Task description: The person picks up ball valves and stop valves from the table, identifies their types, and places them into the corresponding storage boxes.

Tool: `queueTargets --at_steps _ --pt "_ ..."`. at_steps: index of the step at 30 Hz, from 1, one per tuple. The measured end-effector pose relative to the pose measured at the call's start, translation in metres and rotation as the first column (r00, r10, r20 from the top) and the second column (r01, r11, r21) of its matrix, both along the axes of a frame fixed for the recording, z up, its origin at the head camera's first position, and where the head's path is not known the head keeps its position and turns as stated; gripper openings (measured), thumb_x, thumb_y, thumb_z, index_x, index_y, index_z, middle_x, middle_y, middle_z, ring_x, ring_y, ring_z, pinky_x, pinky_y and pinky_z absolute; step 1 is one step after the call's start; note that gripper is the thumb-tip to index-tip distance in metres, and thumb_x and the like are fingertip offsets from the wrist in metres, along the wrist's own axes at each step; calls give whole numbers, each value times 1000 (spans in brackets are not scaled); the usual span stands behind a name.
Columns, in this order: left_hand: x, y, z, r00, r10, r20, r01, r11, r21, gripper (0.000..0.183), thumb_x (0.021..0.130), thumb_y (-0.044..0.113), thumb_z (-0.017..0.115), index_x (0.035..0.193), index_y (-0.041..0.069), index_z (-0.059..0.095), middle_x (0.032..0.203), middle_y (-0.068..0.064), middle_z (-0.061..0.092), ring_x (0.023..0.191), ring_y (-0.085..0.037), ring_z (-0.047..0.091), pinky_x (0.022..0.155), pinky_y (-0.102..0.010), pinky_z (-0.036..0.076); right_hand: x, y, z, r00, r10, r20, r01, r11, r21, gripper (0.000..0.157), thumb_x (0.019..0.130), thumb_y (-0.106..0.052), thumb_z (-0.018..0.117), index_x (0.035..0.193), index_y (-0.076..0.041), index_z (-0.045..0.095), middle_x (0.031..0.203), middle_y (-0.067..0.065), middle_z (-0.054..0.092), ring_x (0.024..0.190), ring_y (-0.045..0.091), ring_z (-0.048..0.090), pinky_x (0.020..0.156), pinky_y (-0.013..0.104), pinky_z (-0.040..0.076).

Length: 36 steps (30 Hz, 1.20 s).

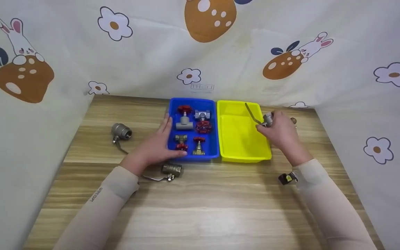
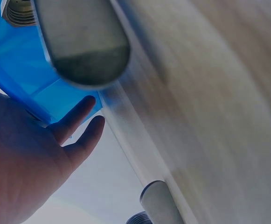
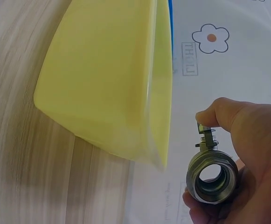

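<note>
My right hand (image 1: 283, 130) grips a metal ball valve (image 3: 212, 177) with a long lever handle (image 1: 252, 113), raised at the right rim of the yellow tray (image 1: 243, 139). The thumb lies by the valve's stem, and its threaded bore shows in the right wrist view. My left hand (image 1: 153, 144) rests against the left side of the blue tray (image 1: 215, 139), fingers straight along the wall and thumb over the near left corner. Inside that tray lie several valves with red handwheels, among them a grey one (image 1: 184, 123) and a brass one (image 1: 199, 147).
Left of the blue tray a ball valve (image 1: 121, 131) lies on the wooden table (image 1: 214, 208). Another ball valve (image 1: 172, 169) lies nearer, in front of the blue tray. A small brownish fitting (image 1: 293, 120) shows behind my right hand. A patterned cloth (image 1: 151, 62) stands around the table.
</note>
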State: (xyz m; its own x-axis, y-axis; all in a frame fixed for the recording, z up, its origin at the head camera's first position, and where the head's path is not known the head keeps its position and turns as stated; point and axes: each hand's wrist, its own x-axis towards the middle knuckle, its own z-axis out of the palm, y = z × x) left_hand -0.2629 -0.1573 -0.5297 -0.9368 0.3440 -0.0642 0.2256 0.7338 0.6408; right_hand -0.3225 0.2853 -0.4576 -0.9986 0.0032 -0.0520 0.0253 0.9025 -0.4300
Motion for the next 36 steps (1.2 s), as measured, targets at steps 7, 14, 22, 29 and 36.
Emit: queueTargets --at_steps 7,14,22,29,36 --pt "-1 0 -2 1000 -10 -11 10 1000 -1 139 88 75 82 178 12 -4 185 -7 -17 161 -55 27 124 -69 36 -1 -5 0 999 40 -1 -40 998 -52 68 97 -47 80 133 5 55 115 21 63 101 36 60 89 51 57" --pt "-2 0 -3 999 -26 -25 26 1000 6 138 89 72 82 178 8 -3 185 -9 -17 162 -54 25 126 -67 34 -3 -13 3 998 62 30 -60 996 -72 61 97 -50 80 126 0 61 109 17 66 94 32 62 80 43 57" --pt "-1 0 -2 1000 -18 -11 18 1000 -11 140 88 75 81 178 11 -5 183 1 -23 162 -53 26 125 -67 35 -5 -21 6 993 63 100 -53 994 -92 67 97 -48 81 135 2 57 117 19 65 100 34 62 84 45 59" --pt "-1 -1 -2 1000 -17 -6 17 1000 -6 139 88 74 81 178 12 -5 182 2 -24 162 -54 26 125 -67 36 -9 -29 11 982 78 174 -63 994 -94 61 96 -46 82 130 -1 58 113 18 65 97 32 63 80 42 59" --pt "-2 1 -3 1000 -15 -14 15 1000 -18 140 87 75 81 178 11 -4 185 -6 -18 162 -53 26 124 -67 37 -16 -33 12 969 120 214 -106 991 -77 53 96 -43 83 119 -2 59 103 15 62 91 29 60 77 40 54"
